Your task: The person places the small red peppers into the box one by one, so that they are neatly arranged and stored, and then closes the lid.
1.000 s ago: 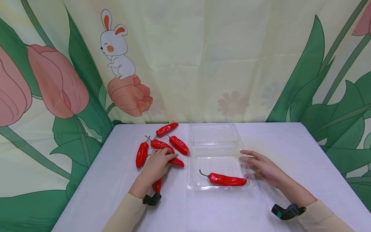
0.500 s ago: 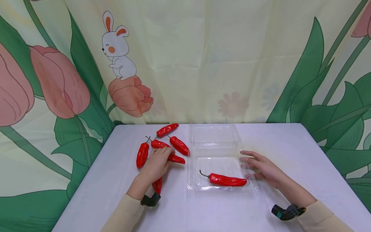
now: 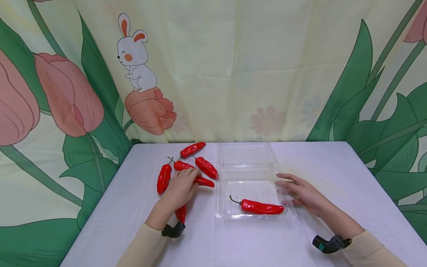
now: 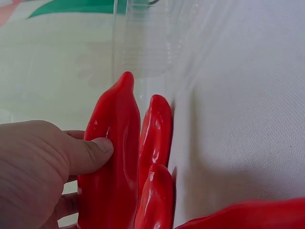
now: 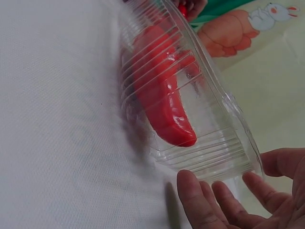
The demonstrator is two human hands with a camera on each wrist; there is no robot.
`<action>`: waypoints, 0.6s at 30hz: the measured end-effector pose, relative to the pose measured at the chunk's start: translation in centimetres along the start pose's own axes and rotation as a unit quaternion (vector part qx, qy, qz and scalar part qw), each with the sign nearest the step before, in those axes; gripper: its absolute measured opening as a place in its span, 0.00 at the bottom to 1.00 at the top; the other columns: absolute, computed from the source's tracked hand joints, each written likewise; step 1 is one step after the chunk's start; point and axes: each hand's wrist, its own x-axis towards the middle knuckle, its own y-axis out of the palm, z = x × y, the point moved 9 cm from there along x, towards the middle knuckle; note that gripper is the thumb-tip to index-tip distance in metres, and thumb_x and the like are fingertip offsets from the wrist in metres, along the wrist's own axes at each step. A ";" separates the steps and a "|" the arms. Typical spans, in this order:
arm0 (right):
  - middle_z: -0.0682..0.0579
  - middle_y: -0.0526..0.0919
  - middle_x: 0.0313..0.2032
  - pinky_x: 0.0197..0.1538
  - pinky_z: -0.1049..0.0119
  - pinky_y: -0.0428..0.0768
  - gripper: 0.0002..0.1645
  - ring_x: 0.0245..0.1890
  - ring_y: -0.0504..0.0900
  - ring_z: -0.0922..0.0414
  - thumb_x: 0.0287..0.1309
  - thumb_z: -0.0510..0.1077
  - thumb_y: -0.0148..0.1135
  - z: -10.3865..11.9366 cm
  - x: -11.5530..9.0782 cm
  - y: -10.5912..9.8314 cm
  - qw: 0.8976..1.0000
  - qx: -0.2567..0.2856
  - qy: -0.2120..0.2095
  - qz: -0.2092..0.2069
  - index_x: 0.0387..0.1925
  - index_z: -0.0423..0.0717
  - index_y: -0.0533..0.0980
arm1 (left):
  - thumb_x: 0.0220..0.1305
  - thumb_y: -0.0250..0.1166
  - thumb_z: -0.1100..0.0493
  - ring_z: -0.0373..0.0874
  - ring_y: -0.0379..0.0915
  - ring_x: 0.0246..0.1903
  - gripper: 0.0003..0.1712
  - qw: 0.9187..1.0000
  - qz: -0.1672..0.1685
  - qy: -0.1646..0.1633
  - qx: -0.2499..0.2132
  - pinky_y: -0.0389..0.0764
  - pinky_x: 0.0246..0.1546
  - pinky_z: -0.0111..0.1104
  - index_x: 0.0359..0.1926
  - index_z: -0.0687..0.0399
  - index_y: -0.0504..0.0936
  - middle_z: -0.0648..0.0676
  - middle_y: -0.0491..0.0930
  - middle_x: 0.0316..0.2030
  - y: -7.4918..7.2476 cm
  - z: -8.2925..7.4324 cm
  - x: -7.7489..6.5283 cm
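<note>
My left hand (image 3: 178,190) pinches a glossy red chili pepper (image 4: 112,167) between thumb and fingers. Its tip points toward the container, and the head view shows it only partly past the fingers. Two more red peppers (image 4: 156,129) lie just behind it in the left wrist view. On the right stands a clear plastic clamshell container (image 3: 230,185) with its lid (image 3: 247,154) folded back. One red pepper (image 3: 261,207) with a curved stem lies across the front of its base. Spread, loosely bent fingers of my right hand (image 3: 305,194) rest at the container's right side.
Several loose red peppers lie around my left hand, including one at the left (image 3: 164,178), one near the back edge (image 3: 192,149) and one beside the container (image 3: 206,168). Another (image 3: 181,214) shows under my left wrist. A white cloth (image 3: 253,244) covers the table.
My left hand has curled round the pepper, and the pepper's tip has risen slightly away from me. My right hand and the container have stayed in place.
</note>
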 end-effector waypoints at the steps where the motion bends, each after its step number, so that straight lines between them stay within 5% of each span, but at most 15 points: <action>1: 0.33 0.54 0.78 0.59 0.48 0.84 0.40 0.73 0.62 0.31 0.77 0.53 0.52 0.0 0.0 0.0 1.000 0.000 0.000 0.000 0.81 0.45 0.53 | 0.58 0.79 0.57 0.48 0.77 0.55 0.26 1.000 -0.001 0.000 0.001 0.75 0.64 0.53 0.56 0.48 0.80 0.51 0.82 0.51 0.0 0.0 0.0; 18: 0.33 0.54 0.78 0.59 0.47 0.84 0.40 0.73 0.63 0.32 0.77 0.54 0.52 0.2 -0.2 0.0 1.000 -0.005 0.002 -0.003 0.80 0.46 0.53 | 0.59 0.77 0.57 0.50 0.76 0.56 0.27 1.000 -0.015 -0.005 -0.010 0.78 0.61 0.51 0.59 0.50 0.80 0.53 0.81 0.53 -1.0 -1.3 0.3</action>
